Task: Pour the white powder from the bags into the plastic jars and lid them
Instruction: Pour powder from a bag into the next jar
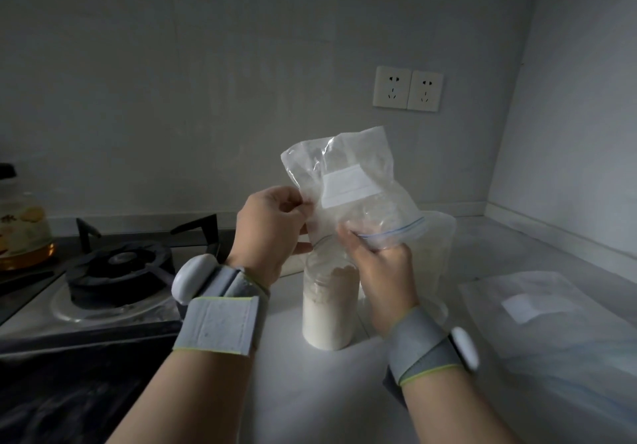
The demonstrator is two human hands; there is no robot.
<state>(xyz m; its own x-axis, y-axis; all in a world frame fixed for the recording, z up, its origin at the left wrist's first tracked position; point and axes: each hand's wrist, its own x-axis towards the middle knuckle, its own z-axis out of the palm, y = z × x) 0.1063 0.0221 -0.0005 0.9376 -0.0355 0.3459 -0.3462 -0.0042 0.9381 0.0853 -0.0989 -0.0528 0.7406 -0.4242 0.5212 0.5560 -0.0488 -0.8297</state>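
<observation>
A clear zip bag [348, 181] with a white label is upended over a clear plastic jar [327, 309], its blue zip edge pointing down at the jar's mouth. The jar stands on the white counter and holds white powder nearly to its shoulder. My left hand [272, 233] pinches the bag's left edge. My right hand [379, 271] grips the bag's opening near the zip, just above and to the right of the jar. A second clear jar [437, 264] stands behind, partly hidden by the bag and my right hand.
A gas stove [113, 271] with black pan supports fills the left side. An oil bottle [24, 230] stands at the far left. Flat zip bags [537, 309] lie on the counter at right. Two wall sockets [408, 88] sit above, near the room corner.
</observation>
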